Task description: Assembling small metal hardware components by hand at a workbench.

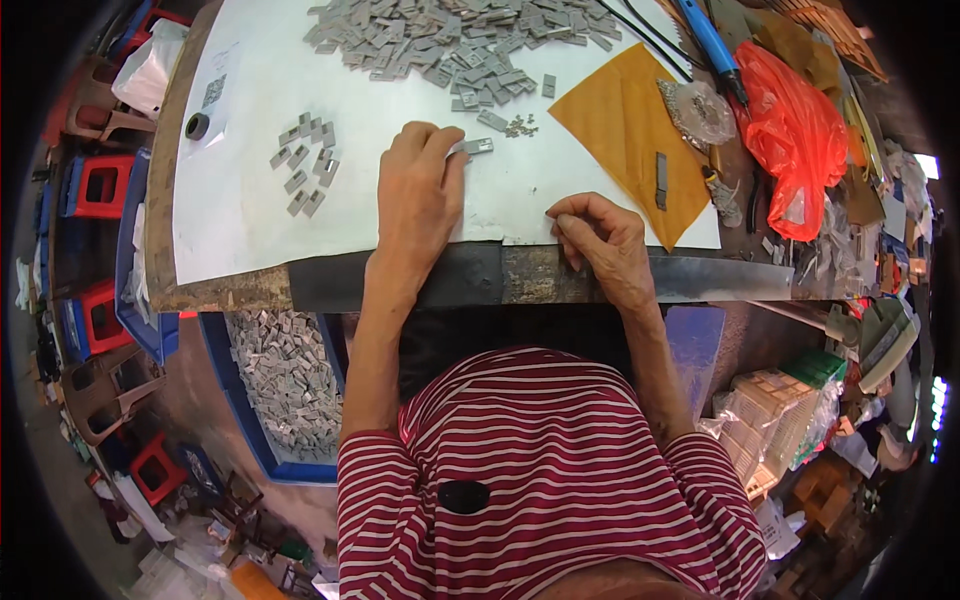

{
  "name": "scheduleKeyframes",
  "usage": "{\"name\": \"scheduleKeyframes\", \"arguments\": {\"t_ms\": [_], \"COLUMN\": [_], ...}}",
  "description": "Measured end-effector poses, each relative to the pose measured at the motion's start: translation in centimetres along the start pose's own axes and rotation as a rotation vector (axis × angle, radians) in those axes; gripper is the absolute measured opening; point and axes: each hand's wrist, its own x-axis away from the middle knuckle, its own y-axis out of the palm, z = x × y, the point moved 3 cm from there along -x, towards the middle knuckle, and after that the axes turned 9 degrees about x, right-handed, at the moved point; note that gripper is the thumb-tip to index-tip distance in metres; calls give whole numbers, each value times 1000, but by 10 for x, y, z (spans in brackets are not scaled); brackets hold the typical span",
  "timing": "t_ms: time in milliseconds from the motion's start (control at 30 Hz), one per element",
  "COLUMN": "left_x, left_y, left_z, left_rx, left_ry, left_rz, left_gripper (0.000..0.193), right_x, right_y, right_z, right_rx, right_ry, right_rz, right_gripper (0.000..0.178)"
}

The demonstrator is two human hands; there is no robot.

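Observation:
My left hand (418, 190) is closed over the white sheet (250, 220), thumb and forefinger at the end of a small grey metal block (480, 146). Just beyond that block lie another loose block (491, 120) and a scatter of tiny brass-coloured parts (521, 126), too small to name. Near the table's front edge my right hand (608, 245) makes a pinch, thumb against forefinger; whatever sits between the tips is too small to make out. A large heap of similar grey blocks (430, 40) covers the far middle. Several more blocks (296, 158) lie in a loose group left of my left hand.
Brown paper (610, 120) bearing a dark bar (661, 181) lies to the right. Past it are a blue pen-shaped power screwdriver (708, 38), a clear bag (700, 112) and a red plastic bag (790, 140). A black ring (197, 126) sits left. Below stands a blue bin (237, 400) of metal pieces.

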Motion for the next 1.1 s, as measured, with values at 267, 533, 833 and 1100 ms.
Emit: {"name": "scheduleKeyframes", "arguments": {"t_ms": [267, 533, 833, 1100], "left_x": [-7, -9, -6, -3], "left_y": [26, 28, 26, 27], "left_z": [-14, 1, 12, 12], "left_rx": [-115, -87, -48, -32], "left_ry": [74, 89, 168, 185], "left_rz": [-68, -84, -98, -58], "left_gripper": [14, 17, 19, 20], "right_x": [17, 19, -24, -38], "right_y": [-20, -83, -122, -121], "right_z": [-4, -10, 6, 8], "right_rx": [-32, 271, 785, 1055], "right_ry": [13, -140, -375, -553], "right_rz": [23, 477, 547, 427], "right_gripper": [12, 9, 10, 10]}}
